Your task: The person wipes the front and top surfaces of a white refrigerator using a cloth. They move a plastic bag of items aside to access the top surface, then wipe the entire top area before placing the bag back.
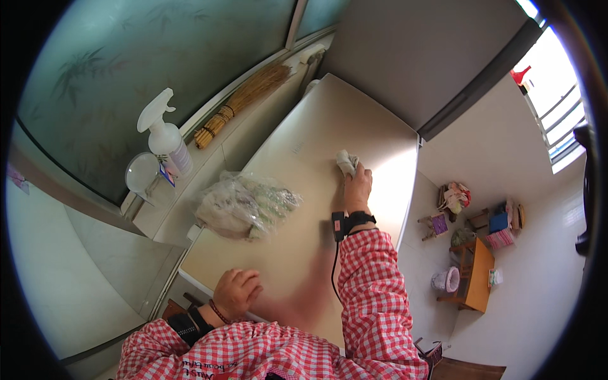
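My right hand is shut on a crumpled pale cloth, pressed to the glossy lid of what looks like a chest freezer. A black strap with a small cabled device circles that wrist. Loosely bent, the fingers of my left hand lie at the lid's near edge; nothing shows in them, though the palm is hidden. A clear plastic bag with pale and greenish contents sits on the left side of the lid, apart from both hands.
On the tiled ledge at left stand a white spray bottle and a clear plastic container; a straw whisk broom lies beyond. A tall grey cabinet or refrigerator borders the far end. To the right are a wooden table and a wastebasket.
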`<state>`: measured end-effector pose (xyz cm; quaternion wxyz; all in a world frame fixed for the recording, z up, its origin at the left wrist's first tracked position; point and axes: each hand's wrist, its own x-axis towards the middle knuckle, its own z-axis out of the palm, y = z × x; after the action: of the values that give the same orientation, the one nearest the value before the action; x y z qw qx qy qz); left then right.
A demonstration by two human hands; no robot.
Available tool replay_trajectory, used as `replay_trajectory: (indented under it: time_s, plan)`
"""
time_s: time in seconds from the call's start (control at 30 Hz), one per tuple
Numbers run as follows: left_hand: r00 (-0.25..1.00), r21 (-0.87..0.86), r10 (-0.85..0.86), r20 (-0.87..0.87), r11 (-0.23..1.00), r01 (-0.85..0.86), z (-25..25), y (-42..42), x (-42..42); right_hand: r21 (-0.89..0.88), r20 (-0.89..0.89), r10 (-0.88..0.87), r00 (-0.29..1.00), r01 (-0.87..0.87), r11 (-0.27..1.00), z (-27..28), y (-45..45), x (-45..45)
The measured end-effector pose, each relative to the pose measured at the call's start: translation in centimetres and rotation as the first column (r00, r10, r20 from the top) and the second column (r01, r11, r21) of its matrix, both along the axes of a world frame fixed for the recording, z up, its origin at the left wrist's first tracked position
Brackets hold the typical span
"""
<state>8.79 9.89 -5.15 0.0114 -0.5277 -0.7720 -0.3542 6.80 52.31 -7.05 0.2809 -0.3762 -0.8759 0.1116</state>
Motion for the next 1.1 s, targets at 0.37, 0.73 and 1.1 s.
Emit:
replay_trajectory:
  time_s: [0.37,0.73,1.1]
  plan:
    - [0.999,-0.031,0.051,0.002,0.998,-0.051,0.2,0.4,0.2,0.085,0.081,0.303,0.95,-0.31,0.947,-0.3,-0.4,-10.0]
    - [0.991,-0.008,0.099,-0.085,0.995,-0.1,0.9,0.5,1.4,0.048,0.126,0.672,0.73,-0.681,0.731,3.0,-5.5,7.3]
    - [0.992,-0.002,0.122,-0.04,0.992,-0.123,0.4,0.1,1.2,-0.081,0.021,0.482,0.876,-0.479,0.874,1.8,-5.5,7.9]
